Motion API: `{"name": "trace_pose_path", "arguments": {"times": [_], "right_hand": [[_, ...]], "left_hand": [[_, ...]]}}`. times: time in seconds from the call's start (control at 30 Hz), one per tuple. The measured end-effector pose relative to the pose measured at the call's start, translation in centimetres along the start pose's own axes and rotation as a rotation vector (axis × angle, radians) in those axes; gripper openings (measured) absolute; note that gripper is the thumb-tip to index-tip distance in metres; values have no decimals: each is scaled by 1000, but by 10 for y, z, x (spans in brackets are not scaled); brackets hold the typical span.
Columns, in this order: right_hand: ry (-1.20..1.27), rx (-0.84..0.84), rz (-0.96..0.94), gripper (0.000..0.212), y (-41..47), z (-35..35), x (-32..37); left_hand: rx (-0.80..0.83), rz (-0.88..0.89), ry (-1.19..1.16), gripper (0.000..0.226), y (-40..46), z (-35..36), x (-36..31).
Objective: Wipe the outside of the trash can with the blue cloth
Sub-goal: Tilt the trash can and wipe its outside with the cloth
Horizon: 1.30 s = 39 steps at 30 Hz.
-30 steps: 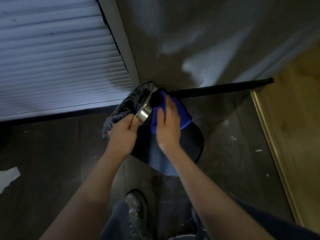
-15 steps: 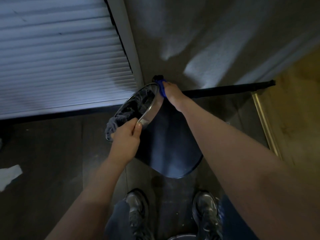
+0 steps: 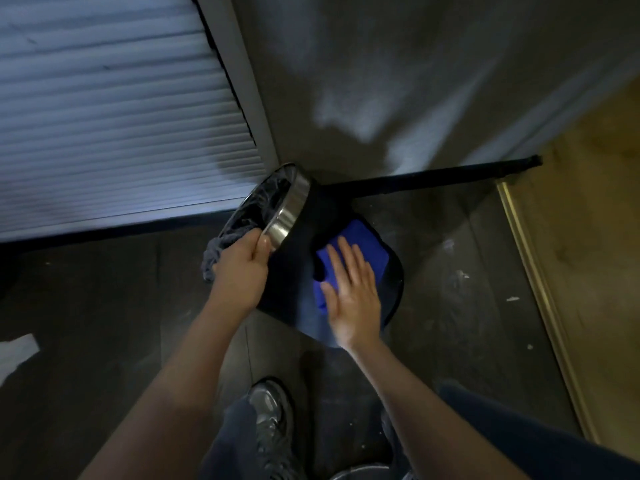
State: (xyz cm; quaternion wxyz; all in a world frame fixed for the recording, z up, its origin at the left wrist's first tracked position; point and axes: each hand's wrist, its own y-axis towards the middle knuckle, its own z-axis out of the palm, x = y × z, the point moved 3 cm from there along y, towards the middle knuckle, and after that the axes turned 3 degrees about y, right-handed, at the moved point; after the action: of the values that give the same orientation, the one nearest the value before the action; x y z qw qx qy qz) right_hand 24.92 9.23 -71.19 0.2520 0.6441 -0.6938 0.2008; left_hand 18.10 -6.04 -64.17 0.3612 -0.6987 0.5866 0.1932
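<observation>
A dark round trash can (image 3: 298,271) with a shiny metal rim stands tilted toward the upper left on the dark floor, a clear liner inside it. My left hand (image 3: 239,271) grips the rim at its near edge, together with a grey rag that bunches below the fingers. My right hand (image 3: 349,292) lies flat, fingers spread, pressing the blue cloth (image 3: 360,247) against the can's side near the bottom. The can's far side is hidden.
A louvered white door (image 3: 104,133) fills the upper left, a grey wall (image 3: 415,81) the upper right with a black baseboard. A gold threshold strip (image 3: 540,289) borders wooden flooring on the right. White paper (image 3: 17,351) lies at the left. My shoe (image 3: 270,407) is below the can.
My right hand has slid the blue cloth from the can's top rim by the wall down to its lower side. The left hand has kept its grip on the rim.
</observation>
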Motion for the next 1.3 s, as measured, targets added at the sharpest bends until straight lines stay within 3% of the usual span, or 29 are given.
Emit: {"name": "trace_pose_path", "arguments": {"times": [0.1, 0.33, 0.4, 0.6, 0.73, 0.83, 0.93, 1.0, 1.13, 1.3], "right_hand": [[217, -9, 309, 58, -14, -1, -38], [362, -127, 744, 43, 34, -10, -52], [319, -130, 726, 42, 49, -15, -39], [293, -129, 201, 48, 50, -4, 51], [262, -31, 83, 52, 38, 0, 44], [317, -118, 179, 50, 42, -5, 29], [408, -240, 357, 45, 41, -11, -3], [417, -216, 439, 42, 37, -13, -34], [441, -151, 592, 44, 28, -11, -80], [545, -130, 668, 44, 36, -10, -99]], "left_hand": [[-6, -49, -33, 26, 3, 1, -1], [18, -133, -85, 28, 6, 1, -8], [17, -133, -84, 25, 11, 2, -12], [80, -181, -177, 28, 19, 17, -31], [187, -240, -316, 19, 14, 13, -33], [333, -140, -339, 20, 8, 10, -37], [467, -51, -116, 29, 3, 4, -26], [506, -73, -52, 28, -7, -2, -7], [378, -67, -35, 7, -17, -11, 22], [200, -61, -142, 17, -13, 1, 10]]}}
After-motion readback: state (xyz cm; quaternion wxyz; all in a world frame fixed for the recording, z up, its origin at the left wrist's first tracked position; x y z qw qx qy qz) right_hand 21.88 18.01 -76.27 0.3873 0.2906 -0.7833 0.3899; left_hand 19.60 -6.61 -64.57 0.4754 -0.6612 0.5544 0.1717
